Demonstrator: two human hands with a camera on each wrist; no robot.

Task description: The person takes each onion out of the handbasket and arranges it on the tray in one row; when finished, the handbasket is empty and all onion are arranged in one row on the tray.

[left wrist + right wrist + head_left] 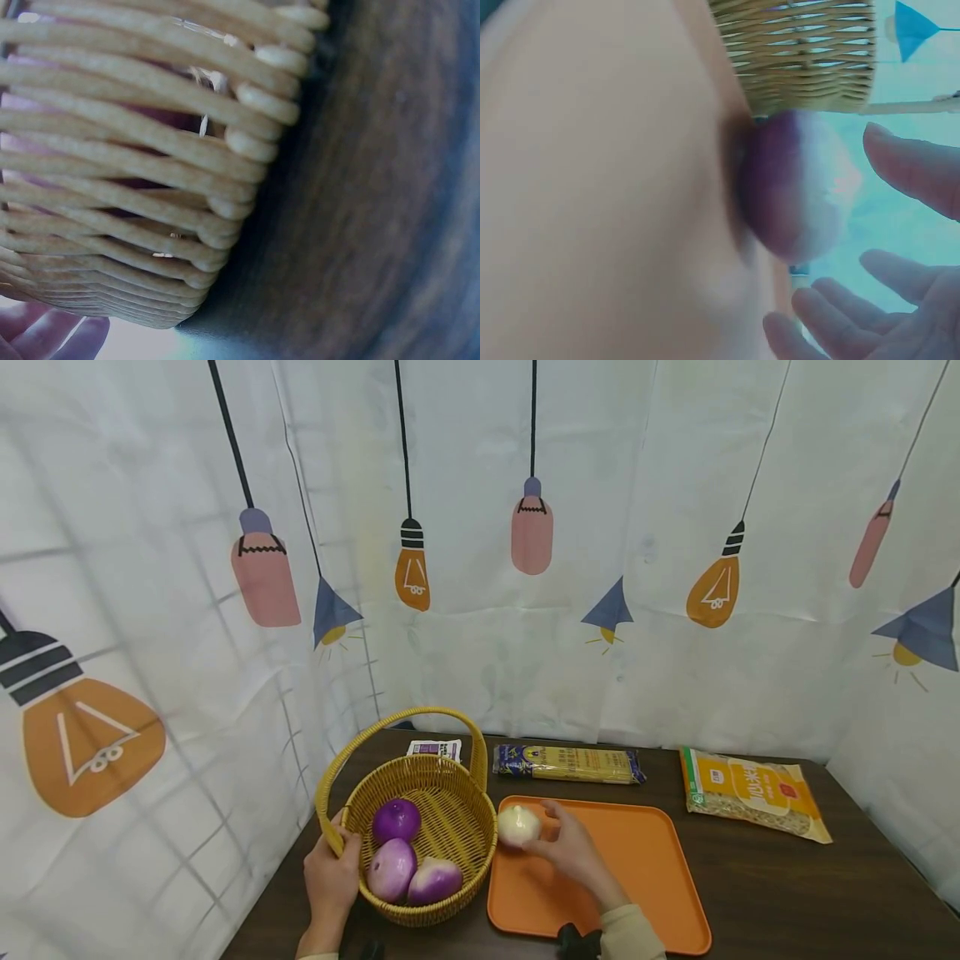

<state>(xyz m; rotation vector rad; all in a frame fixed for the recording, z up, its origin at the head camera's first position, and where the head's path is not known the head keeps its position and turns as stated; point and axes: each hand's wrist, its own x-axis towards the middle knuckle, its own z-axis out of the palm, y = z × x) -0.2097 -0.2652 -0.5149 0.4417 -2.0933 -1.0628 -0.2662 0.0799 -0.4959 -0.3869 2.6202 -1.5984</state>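
Note:
A yellow woven basket [429,917] with a tall hoop handle stands at the left and leans toward me. Three purple onions [392,868] lie in it. My left hand [332,878] grips its left side, where the handle meets the rim; in the left wrist view some fingertips [84,339] show below the weave [127,165]. Another onion [517,826], pale on top and purple below, sits at the left back of an orange tray [637,860]. Beside it my right hand [573,853] has thumb and fingers spread, with a gap to the onion [799,187] in the right wrist view.
Behind the tray lies a pack of noodles [567,764], and a small white-and-purple packet [435,749] lies behind the basket. A yellow-and-orange bag of grain [756,795] rests at the right on the dark wooden table [795,893]. A lamp-printed curtain [465,668] hangs behind.

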